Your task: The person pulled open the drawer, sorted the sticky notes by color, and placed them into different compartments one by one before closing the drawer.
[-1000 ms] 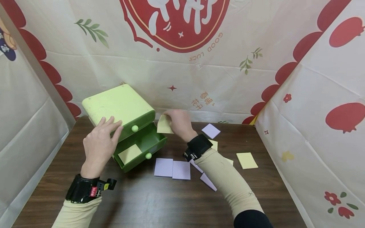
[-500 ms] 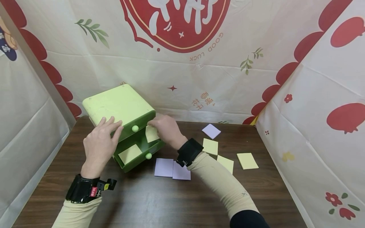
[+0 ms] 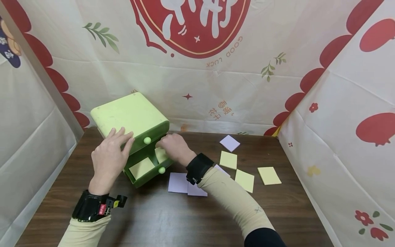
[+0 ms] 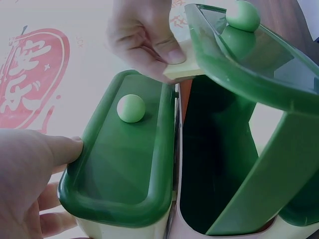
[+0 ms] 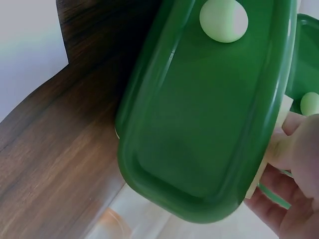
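Note:
A small light-green cabinet with dark-green drawer fronts stands at the left of the table. Its lower drawer is pulled out, and a yellow sticky note pad lies inside at the left. My left hand rests on the cabinet's top front edge, fingers extended and thumb by the upper drawer. Between thumb and fingers, my right hand pinches another yellow sticky note pad, tilted at the right end of the open drawer. In the right wrist view the drawer front hides most of this pad.
Purple sticky note pads lie in front and right of the cabinet, one near the back. Several yellow pads are spread on the right. Printed cloth closes off the back and both sides.
My right hand has moved left and down, bringing the yellow sticky note pad from beside the cabinet into the open drawer. My left hand has stayed on the cabinet.

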Tool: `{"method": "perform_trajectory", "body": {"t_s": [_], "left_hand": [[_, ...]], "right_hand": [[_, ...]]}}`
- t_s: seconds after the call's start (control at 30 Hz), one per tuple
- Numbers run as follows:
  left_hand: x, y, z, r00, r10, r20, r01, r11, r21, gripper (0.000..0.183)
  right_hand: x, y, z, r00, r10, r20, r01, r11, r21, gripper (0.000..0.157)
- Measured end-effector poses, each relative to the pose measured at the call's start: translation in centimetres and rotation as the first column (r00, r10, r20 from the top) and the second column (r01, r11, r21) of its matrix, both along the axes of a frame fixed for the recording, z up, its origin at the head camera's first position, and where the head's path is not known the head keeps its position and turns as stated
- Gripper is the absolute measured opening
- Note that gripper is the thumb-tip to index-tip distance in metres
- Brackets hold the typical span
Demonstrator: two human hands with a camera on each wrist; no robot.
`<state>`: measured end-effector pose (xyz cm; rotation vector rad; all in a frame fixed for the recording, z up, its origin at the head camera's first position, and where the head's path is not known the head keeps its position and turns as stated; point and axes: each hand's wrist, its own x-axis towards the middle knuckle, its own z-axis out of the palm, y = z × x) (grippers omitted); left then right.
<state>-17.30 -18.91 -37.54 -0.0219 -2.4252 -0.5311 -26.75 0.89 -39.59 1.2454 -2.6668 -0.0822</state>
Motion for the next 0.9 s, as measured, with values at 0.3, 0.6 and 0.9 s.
{"method": "perform_trajectory", "body": {"t_s": [0.3,0.6,0.9], "left_hand": [[-0.1,0.0,-0.1,1.000,0.004,-0.009,-0.004,1.000,-0.001,0.027],[-0.1,-0.1,-0.2,1.000,0.005,-0.010,-0.005,1.000,0.001,0.027],[-0.1,0.0,-0.2,1.000,0.006,-0.005,-0.005,1.000,0.009,0.027]], "right_hand": [[-0.6,-1.1,-0.6,0.994,-0.033,0.105,0.029,0.999,0.045,0.036],[-1.2,-1.5,-1.2,0.985,-0.089,0.150,0.086,0.996,0.027,0.030],[-1.6,-1.6,-1.7,0.984,-0.091,0.153,0.094,0.996,-0.013,0.028]]}}
